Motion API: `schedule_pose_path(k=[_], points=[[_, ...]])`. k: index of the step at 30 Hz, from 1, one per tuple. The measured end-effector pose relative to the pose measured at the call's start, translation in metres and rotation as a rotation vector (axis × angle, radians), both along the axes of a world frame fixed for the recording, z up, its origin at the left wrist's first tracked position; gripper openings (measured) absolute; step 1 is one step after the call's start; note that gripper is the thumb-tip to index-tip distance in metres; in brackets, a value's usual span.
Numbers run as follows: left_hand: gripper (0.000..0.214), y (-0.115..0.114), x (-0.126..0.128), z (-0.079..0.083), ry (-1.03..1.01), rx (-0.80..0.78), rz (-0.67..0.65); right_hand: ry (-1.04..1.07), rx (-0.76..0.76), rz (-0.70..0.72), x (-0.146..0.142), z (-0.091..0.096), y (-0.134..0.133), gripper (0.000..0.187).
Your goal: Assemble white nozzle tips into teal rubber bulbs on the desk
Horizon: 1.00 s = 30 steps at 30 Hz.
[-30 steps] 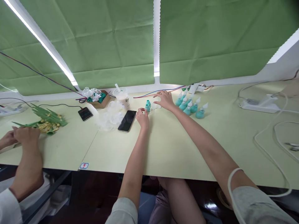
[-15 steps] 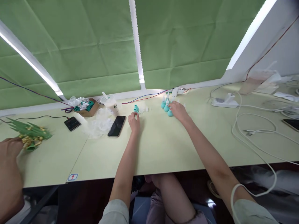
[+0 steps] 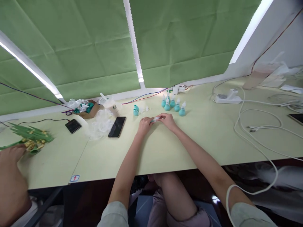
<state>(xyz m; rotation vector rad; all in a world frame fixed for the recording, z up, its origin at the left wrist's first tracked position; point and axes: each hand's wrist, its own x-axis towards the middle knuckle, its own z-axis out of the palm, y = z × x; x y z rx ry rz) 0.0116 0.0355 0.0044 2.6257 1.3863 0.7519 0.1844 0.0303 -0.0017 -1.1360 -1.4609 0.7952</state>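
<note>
My left hand (image 3: 144,123) and my right hand (image 3: 166,120) meet over the pale green table (image 3: 165,148), fingers pinched together on a small teal and white squeeze bulb (image 3: 155,119) held between them. Just beyond, two loose teal bulbs (image 3: 135,110) stand beside a few small clear tips (image 3: 145,109). Behind my right hand stands a cluster of several finished teal bulbs with white tips (image 3: 172,104). A black phone (image 3: 116,126) lies left of my left hand.
A drink cup (image 3: 110,105), crumpled clear plastic (image 3: 98,124), a small cardboard box (image 3: 87,109) and a second dark phone (image 3: 73,125) sit at left. White cables (image 3: 255,126) and a power strip (image 3: 227,98) spread at right. Another person's hand (image 3: 10,176) works near green parts (image 3: 30,137) far left.
My right hand left the cluster of bulbs and came back toward me; my left hand left the loose teal bulbs. Both now meet on one small piece.
</note>
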Motion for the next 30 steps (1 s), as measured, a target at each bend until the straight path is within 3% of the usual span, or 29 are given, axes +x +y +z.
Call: schedule_pose_path(k=[7,11,17,22,30], points=[[0.022,-0.001,0.002,0.001,0.001,0.006,0.036,-0.044,0.098,-0.052,-0.002,-0.005,-0.001,0.020],[0.025,0.001,0.000,-0.004,-0.045,-0.008,0.177,-0.056,0.112,-0.144,-0.001,-0.008,0.000,0.022],[0.028,0.017,-0.022,-0.009,-0.467,0.009,0.430,-0.066,0.093,-0.186,0.006,-0.013,0.005,0.028],[0.025,0.033,-0.042,-0.011,-0.815,0.048,0.518,-0.118,0.154,-0.136,0.006,-0.018,0.006,0.017],[0.024,0.040,-0.045,-0.015,-0.830,0.079,0.561,-0.282,0.127,-0.143,0.005,-0.019,0.006,0.010]])
